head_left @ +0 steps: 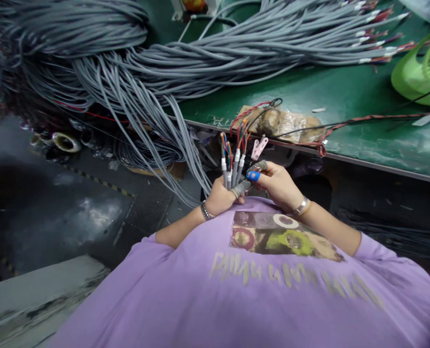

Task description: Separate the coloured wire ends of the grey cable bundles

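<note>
My left hand [221, 197] is closed round several grey cables [235, 169]. Their ends point up past the fingers, with white bands and loose coloured wires [243, 137] above. Grey tape wraps the left thumb. Close beside it, my right hand [278, 186] pinches at thin wire ends in front of my chest. A blue cover with holes sits on one right finger and grey wrapping on another. What exactly the right fingertips grip is partly hidden. The held cables run back over the bench edge to a larger bundle [138, 106].
A thick heap of grey cables [215, 58] lies along the green bench [363, 101]. A green plastic basket [405, 75] stands at right. Near the bench edge are a taped cardboard piece [302, 126], a pink clip [259, 148] and red and black wires. Coiled cable [149, 154] lies below.
</note>
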A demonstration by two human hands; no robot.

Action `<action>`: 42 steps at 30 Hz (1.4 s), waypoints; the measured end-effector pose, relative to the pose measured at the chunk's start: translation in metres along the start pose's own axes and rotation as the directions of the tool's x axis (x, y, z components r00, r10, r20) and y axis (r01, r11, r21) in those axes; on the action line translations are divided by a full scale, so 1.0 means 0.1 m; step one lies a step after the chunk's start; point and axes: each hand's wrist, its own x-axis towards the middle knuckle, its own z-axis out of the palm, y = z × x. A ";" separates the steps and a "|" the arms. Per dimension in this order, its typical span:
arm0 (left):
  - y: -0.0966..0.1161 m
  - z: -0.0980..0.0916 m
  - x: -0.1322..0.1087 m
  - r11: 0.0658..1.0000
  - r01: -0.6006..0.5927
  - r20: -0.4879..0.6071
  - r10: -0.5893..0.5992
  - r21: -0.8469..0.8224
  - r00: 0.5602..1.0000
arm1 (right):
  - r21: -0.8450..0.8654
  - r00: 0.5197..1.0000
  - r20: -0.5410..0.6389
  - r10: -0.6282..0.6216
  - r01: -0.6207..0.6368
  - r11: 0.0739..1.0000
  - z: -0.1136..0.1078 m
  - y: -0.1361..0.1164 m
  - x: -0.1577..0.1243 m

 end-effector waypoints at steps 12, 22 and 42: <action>-0.02 -0.05 -0.06 0.993 -0.047 -0.097 0.036 -0.108 0.995 | 0.076 0.998 0.057 0.028 -0.032 0.997 0.06 0.04 0.00; 0.07 0.05 0.07 0.961 -0.051 -0.180 0.001 -0.270 0.984 | -0.073 0.982 0.147 -0.121 0.133 0.988 0.05 0.01 -0.11; 0.00 0.06 0.06 0.970 -0.003 -0.131 -0.030 -0.244 0.991 | 0.083 0.999 0.009 0.032 -0.032 0.996 0.04 0.02 -0.04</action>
